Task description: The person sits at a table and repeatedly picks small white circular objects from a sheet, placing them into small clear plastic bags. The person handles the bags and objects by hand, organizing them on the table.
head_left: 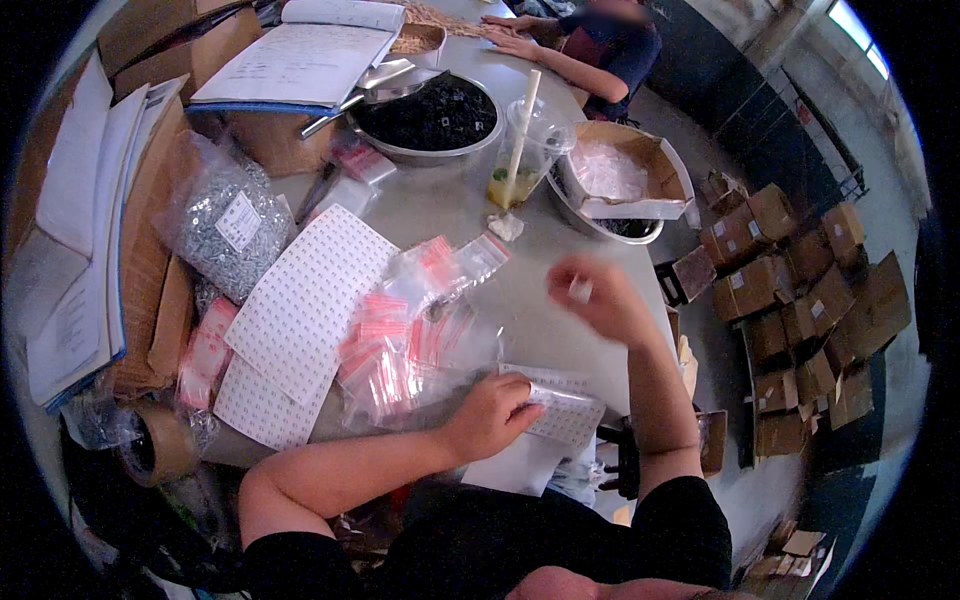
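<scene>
My left hand point(488, 418) is closed near the table's front edge, thumb and fingers pinching what looks like a small clear plastic bag point(548, 398). Beneath it lies a white sheet of small printed labels point(578, 424), partly hidden by the bag and the hand. My right hand point(597, 298) is raised over the right side of the table, fingers curled and slightly blurred. A small white piece point(580, 290), perhaps a label, shows at its fingertips. To the left of both hands spreads a pile of clear zip bags with red strips point(385, 350).
Larger label sheets point(310, 300) lie left, beside a bag of metal screws point(235, 225). Farther back stand a bowl of black parts point(430, 115), a plastic cup with a straw point(515, 170) and an open carton point(640, 185). Another person point(600, 55) works at the far end.
</scene>
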`<state>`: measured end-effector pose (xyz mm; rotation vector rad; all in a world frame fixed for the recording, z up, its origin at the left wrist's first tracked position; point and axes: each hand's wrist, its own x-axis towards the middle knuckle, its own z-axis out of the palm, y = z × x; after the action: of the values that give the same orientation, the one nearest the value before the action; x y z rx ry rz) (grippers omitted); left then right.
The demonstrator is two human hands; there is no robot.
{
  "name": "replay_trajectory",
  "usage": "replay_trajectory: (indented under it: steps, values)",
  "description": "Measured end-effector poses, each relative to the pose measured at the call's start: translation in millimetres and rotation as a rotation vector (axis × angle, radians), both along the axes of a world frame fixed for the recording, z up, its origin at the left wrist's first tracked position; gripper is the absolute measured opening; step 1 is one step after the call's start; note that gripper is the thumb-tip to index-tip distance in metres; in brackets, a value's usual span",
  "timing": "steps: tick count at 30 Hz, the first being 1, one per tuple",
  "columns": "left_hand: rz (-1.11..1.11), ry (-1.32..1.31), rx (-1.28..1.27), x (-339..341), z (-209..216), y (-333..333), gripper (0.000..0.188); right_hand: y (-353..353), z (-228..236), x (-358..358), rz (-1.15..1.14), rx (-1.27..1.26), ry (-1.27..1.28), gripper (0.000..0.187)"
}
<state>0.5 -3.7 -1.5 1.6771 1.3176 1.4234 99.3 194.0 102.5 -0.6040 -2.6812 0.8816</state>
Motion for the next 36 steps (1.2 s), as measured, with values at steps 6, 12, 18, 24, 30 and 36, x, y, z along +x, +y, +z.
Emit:
replay_trajectory:
  steps: [6,12,18,24,30,36]
  values:
    - [0.040,-0.016,-0.024,-2.9,4.7,-1.9,0.019,-74.7,-5.0,27.9,0.185,-0.133,-0.132,0.022]
    - [0.048,0.056,0.013,-4.0,9.5,-1.5,0.012,-93.5,-0.5,35.1,0.117,0.082,-0.043,0.021]
    - [0.021,0.125,0.055,-1.4,10.4,-2.7,0.015,-64.0,-12.4,33.7,0.281,-0.179,0.110,0.019]
    - [-0.104,0.255,0.227,0.0,4.1,-5.3,0.015,-64.7,-10.7,10.7,0.199,-0.352,-0.152,0.020]
    - [-0.120,0.231,0.189,1.2,2.8,-5.7,0.016,-72.7,-14.0,10.5,0.184,-0.180,-0.136,0.021]
    - [-0.112,0.225,0.175,0.9,2.4,-5.6,0.016,-72.1,-18.4,11.3,0.209,-0.117,-0.088,0.021]
